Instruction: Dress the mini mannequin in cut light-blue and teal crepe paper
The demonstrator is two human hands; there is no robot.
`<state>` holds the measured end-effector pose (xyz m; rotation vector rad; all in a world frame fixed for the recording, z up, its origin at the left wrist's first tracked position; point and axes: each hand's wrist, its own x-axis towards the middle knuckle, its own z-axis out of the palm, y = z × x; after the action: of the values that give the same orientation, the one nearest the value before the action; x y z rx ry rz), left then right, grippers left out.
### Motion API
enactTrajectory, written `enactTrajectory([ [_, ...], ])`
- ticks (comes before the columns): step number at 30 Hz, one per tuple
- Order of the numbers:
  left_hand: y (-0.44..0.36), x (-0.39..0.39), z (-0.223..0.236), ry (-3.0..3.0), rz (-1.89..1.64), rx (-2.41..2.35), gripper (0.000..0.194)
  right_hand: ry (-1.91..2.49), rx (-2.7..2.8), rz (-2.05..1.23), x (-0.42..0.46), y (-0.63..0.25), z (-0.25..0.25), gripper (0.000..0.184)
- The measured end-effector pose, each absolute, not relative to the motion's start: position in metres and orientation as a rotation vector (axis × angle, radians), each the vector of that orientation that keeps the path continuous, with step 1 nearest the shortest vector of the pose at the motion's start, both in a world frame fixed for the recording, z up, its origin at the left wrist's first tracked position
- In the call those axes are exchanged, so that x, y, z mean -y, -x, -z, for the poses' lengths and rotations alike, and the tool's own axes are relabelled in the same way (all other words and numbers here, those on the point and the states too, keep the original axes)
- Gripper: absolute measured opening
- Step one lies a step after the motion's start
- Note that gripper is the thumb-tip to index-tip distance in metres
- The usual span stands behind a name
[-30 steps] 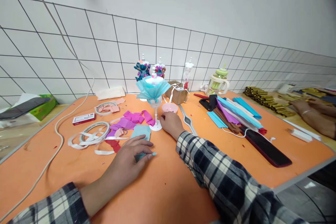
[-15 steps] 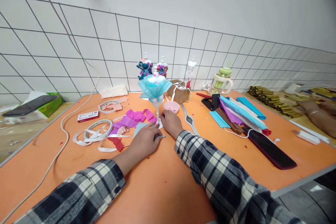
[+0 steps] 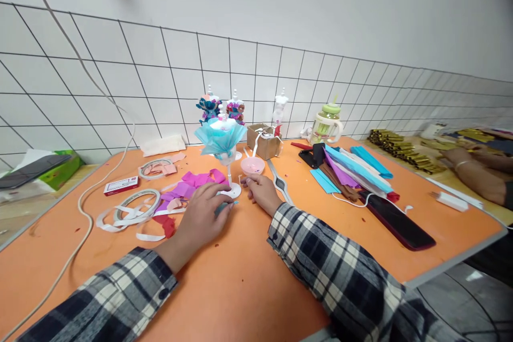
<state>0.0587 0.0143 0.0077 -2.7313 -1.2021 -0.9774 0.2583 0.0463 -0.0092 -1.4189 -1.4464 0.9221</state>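
Observation:
My left hand (image 3: 204, 212) is closed over a small strip of light blue paper (image 3: 235, 202), whose end pokes out past the fingertips; most of it is hidden. My right hand (image 3: 261, 192) is in a pinch just in front of a pink bowl (image 3: 252, 166). What sits in that pinch is too small to make out. Between and beyond both hands a small white dress-form stand (image 3: 230, 188) stands upright, wearing a ruffled light blue paper skirt (image 3: 221, 140). Purple and magenta paper pieces (image 3: 200, 179) lie beside my left hand.
Tape rolls (image 3: 138, 207) and a small red-white box (image 3: 121, 186) lie left. Behind are decorated dress forms (image 3: 209, 109), a cardboard box (image 3: 264, 144) and a jug (image 3: 326, 125). Folded coloured paper (image 3: 356, 168) and a phone (image 3: 396, 222) lie right. Another person's arm (image 3: 479, 171) is far right.
My right hand has drawn slightly away from the stand's base, its fingers now pinched in front of the bowl. The light blue sheet beside my left hand no longer shows. The view has shifted right.

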Motion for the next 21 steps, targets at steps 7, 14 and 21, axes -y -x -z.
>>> enactTrajectory([
  [7,-0.041,0.017,-0.018,2.678,1.188,1.009,0.015,1.187,1.305,-1.128,-0.021,-0.254,-0.001,0.043],
  [14,-0.044,0.024,-0.015,2.728,1.464,1.742,0.021,0.912,1.299,-1.37,0.024,-0.231,-0.013,0.044],
  [21,-0.051,0.025,-0.015,2.741,1.669,1.843,0.022,1.021,1.272,-1.358,0.034,-0.216,-0.005,0.038],
])
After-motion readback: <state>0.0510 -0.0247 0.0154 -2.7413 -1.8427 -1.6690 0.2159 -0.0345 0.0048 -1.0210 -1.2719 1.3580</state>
